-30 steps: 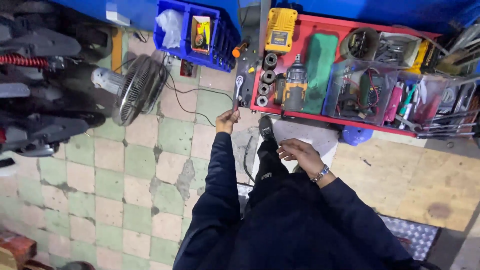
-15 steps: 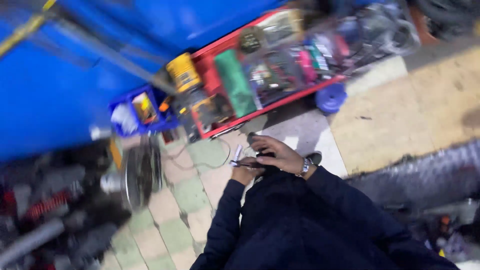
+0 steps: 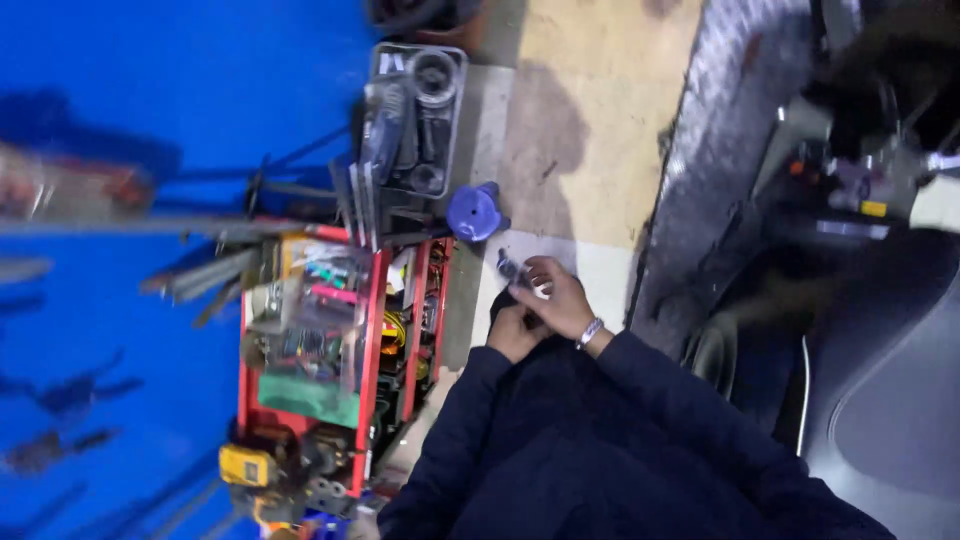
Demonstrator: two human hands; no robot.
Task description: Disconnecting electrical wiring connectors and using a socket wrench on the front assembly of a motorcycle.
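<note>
Your right hand (image 3: 558,300) & left hand (image 3: 515,330) meet in front of your chest, above the red tool cart (image 3: 372,350). Right grip closed round a small metal tool (image 3: 512,270); left grip: can't tell, mostly hidden. Blue cap (image 3: 474,212) near.

Hands (image 3: 545,310) right of tool cart (image 3: 340,360)

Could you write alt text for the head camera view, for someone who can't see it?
Seen from above, a person in a dark jacket holds both hands together, the right hand over the left hand, around a small blurred item. Beside them are a red tool cart full of tools, a blue wall and a small blue stool.
</note>
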